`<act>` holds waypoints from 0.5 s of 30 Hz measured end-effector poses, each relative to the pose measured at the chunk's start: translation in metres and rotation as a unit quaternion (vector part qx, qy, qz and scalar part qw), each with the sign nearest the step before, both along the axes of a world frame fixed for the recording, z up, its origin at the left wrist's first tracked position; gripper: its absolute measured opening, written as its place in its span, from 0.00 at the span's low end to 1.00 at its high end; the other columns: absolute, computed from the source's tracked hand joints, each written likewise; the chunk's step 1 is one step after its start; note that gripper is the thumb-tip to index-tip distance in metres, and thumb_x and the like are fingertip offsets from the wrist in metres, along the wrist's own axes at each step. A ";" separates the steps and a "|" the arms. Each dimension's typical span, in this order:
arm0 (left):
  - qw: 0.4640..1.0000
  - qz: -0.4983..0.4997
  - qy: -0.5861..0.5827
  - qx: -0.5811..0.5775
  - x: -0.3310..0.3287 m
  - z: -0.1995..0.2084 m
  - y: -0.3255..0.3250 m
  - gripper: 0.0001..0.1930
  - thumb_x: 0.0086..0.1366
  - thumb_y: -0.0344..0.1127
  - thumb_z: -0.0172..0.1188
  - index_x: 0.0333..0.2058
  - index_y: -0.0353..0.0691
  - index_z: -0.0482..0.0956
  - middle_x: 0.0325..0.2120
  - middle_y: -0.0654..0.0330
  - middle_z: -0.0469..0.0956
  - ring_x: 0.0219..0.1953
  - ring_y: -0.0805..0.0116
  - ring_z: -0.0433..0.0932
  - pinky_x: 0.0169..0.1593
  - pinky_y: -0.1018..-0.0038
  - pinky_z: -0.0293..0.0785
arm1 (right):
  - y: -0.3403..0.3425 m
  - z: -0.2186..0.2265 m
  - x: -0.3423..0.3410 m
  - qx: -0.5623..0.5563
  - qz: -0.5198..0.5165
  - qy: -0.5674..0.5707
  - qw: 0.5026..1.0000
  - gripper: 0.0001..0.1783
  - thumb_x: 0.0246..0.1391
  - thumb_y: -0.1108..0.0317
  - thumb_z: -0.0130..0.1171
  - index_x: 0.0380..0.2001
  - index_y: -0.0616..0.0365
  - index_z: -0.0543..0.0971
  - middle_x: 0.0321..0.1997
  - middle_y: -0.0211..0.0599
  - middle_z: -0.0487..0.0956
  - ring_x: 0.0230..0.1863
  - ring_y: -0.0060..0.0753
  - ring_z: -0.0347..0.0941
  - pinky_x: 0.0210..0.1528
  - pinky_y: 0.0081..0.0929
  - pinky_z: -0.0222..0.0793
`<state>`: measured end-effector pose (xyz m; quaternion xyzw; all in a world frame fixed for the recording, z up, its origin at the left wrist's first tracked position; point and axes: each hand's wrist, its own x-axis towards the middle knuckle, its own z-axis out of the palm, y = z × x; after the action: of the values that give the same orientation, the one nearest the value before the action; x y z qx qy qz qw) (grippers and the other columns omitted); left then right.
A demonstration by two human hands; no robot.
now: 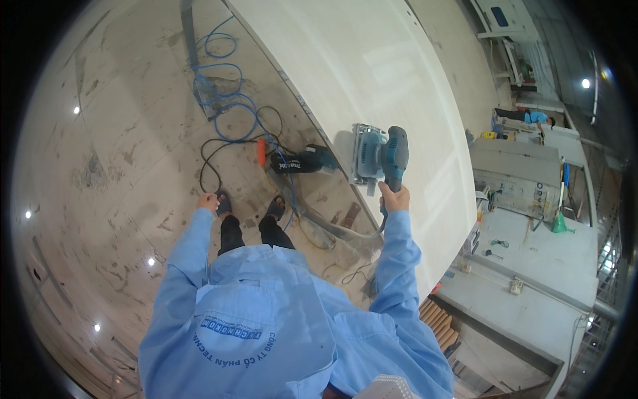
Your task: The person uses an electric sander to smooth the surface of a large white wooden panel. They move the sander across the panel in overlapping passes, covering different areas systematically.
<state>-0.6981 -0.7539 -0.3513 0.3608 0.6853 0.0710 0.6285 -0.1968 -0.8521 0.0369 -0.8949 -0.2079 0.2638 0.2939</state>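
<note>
My right hand (395, 197) is closed round the rear end of the grip of a teal electric sander (393, 156). The sander rests near the left edge of a large white panel (425, 106), its metal-framed pad (362, 154) turned to the left. A grey hose or cord (372, 234) runs down from behind it. My left hand (208, 201) hangs low at my left side, apart from the panel, with its fingers curled; whatever may be in them is too small to make out.
Coiled blue hose (234, 123), black cable (209, 156) and an orange connector (261, 153) lie on the stained floor by my feet. A teal power tool with a black bag (299, 161) sits beside the panel's edge. Workbenches (531, 259) and another person (531, 117) are to the right.
</note>
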 end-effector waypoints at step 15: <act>0.999 -0.031 0.020 0.022 -0.009 -0.019 -0.051 0.14 0.70 0.39 0.60 0.43 0.33 0.83 0.30 0.52 0.85 0.30 0.65 0.85 0.34 0.68 0.81 | -0.022 0.019 -0.021 -0.001 0.017 0.039 0.999 0.15 0.49 0.67 0.70 0.37 0.66 0.83 0.24 0.36 0.80 0.20 0.29 0.76 0.24 0.30 0.71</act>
<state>-0.7071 -0.8051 -0.3705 0.3968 0.6848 0.0595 0.6083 -0.2179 -0.8737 0.0555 -0.8807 -0.2113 0.3035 0.2960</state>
